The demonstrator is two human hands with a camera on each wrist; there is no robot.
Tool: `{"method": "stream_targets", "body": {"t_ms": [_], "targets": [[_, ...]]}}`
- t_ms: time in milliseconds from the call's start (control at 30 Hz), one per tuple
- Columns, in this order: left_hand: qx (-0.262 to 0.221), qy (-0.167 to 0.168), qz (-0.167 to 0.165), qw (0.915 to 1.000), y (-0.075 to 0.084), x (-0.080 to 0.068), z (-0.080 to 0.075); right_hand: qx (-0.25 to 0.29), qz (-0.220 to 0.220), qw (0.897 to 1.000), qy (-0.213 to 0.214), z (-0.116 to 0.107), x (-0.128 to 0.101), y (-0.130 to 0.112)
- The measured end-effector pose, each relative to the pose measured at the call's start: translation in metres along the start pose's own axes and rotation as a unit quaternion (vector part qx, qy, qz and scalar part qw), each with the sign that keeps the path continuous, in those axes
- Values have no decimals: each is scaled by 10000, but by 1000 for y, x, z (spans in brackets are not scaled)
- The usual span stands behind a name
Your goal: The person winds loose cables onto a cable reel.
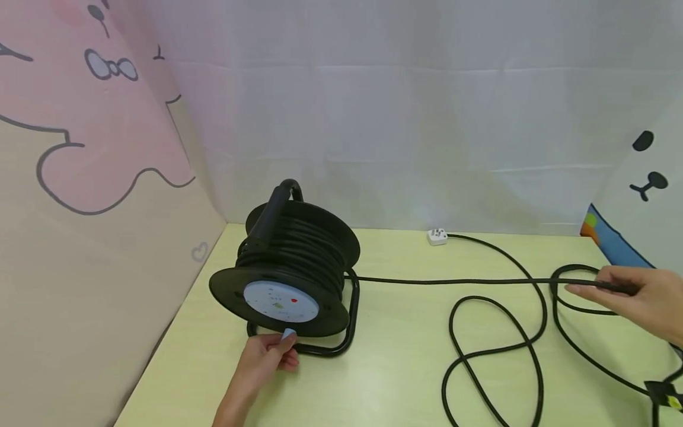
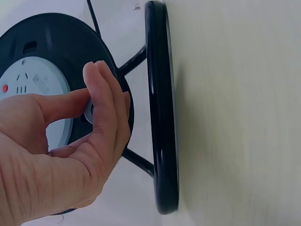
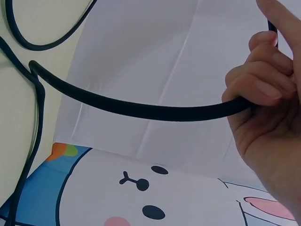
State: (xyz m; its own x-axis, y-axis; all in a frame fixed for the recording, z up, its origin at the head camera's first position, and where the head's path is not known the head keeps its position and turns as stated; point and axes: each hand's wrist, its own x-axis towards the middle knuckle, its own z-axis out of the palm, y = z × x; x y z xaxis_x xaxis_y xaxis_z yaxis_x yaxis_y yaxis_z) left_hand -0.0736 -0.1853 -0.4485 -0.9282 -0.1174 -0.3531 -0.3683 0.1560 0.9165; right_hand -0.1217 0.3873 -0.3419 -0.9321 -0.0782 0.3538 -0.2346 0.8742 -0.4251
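Nearest, at seven o'clock, my left hand (image 1: 269,356) pinches the small pale knob (image 1: 289,334) on the black cable reel (image 1: 290,279); at three o'clock my right hand (image 1: 637,299) grips the black cable (image 1: 453,281), stretched taut from the reel; slack loops lie on the yellow-green table (image 1: 395,362); farther, at one o'clock, rests the white plug (image 1: 437,237).
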Motion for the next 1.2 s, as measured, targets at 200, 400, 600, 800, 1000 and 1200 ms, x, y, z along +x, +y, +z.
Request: {"method": "stream_targets", "body": {"t_ms": [200,400,600,800,1000,1200], "targets": [[-216,147,-109,9996,1,0,-11,299,-469,9984,-45,10,4,4],[-193,485,-234,9984,7,-1,-24,321,-271,9980,-477,21,-2,1],[-325,614,-208,9974,10,-2,-40,674,-416,9940,-758,34,-4,-9],[-461,632,-186,9968,17,-4,-56,1053,-625,9867,-1072,47,-4,-17],[-664,700,-244,9950,26,-6,-71,1131,-1004,9802,-1279,63,-6,-23],[-838,741,-41,9937,40,-10,-85,1515,-1392,9662,-1553,81,-8,-34]]}}
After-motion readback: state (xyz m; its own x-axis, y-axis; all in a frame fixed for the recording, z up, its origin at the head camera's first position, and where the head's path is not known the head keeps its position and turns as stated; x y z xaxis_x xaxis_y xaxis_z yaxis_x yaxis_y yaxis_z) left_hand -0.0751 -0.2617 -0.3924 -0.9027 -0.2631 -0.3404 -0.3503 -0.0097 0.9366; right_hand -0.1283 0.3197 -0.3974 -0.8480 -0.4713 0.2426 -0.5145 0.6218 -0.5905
